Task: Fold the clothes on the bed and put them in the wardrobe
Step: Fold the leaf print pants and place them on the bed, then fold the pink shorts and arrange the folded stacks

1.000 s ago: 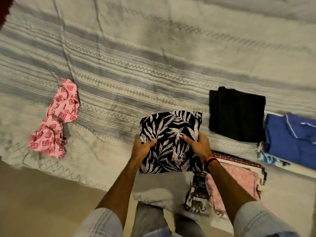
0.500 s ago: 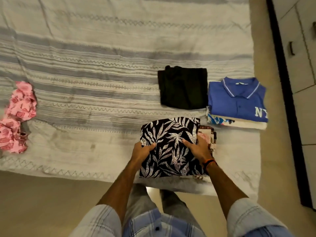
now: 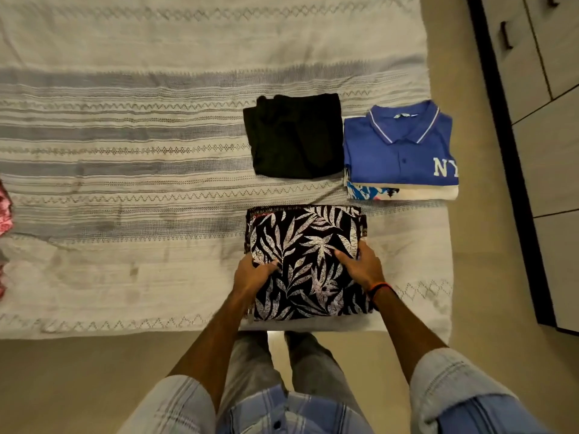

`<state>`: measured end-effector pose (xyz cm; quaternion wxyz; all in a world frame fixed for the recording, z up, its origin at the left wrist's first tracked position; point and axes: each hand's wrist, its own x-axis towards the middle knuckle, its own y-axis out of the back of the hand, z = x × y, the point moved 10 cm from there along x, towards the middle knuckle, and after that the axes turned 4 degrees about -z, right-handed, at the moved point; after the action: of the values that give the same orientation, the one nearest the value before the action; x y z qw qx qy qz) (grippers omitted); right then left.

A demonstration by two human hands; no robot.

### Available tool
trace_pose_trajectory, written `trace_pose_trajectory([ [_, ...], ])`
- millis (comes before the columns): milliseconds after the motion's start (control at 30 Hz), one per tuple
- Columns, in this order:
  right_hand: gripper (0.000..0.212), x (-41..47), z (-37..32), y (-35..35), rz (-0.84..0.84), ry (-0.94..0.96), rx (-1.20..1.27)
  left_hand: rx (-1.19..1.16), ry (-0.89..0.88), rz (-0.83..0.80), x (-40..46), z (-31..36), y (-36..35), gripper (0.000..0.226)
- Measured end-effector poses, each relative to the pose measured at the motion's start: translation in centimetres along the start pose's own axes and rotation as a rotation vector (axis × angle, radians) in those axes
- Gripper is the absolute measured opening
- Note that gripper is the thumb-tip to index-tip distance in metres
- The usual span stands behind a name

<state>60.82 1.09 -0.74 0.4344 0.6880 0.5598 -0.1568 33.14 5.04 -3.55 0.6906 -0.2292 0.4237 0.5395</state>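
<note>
A folded black garment with white leaf print [image 3: 305,245] lies near the bed's front edge, on top of another folded piece that it mostly hides. My left hand [image 3: 252,274] grips its left side, thumb on top. My right hand [image 3: 360,267] grips its right side, thumb across the print. Behind it lie a folded black garment [image 3: 296,136] and a folded blue polo shirt [image 3: 401,148] stacked on a white and blue printed piece [image 3: 404,192]. An unfolded pink patterned cloth [image 3: 4,214] shows at the left frame edge.
The bed has a grey and white striped cover [image 3: 125,151]. Beige floor runs along the front and right of the bed. A wardrobe with drawers and dark handles [image 3: 532,89] stands at the right, with a dark base strip.
The leaf-print garment has been carried right and set down on the pink folded stack, now covering it. The view has shifted right, so the pink cloth slid to the left edge.
</note>
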Motion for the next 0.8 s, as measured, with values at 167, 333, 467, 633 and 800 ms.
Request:
trace_pose_trajectory([
  [167, 0.083, 1.4, 2.1, -1.8, -0.036, -0.045, -0.322, 0.166, 0.082, -0.076, 2.7, -3.1, -0.4, 0.081],
  [333, 0.074, 1.1, 1.7, -3.4, -0.140, -0.020, -0.305, 0.287, 0.068, -0.056, 0.9, -1.1, -0.9, 0.080],
  [467, 0.068, 0.3, 0.8, -3.8, -0.166, 0.023, -0.287, 0.335, 0.030, -0.053, 0.0, -0.3, -1.2, 0.069],
  [633, 0.062, -1.5, -1.5, -4.1, -0.178, 0.109, -0.263, 0.279, -0.025, 0.004, -2.7, 0.4, 0.4, 0.062],
  [800, 0.055, -3.7, -5.8, -6.2, -0.195, 0.221, -0.285, 0.096, -0.076, 0.094, -5.6, 0.6, 4.9, 0.049],
])
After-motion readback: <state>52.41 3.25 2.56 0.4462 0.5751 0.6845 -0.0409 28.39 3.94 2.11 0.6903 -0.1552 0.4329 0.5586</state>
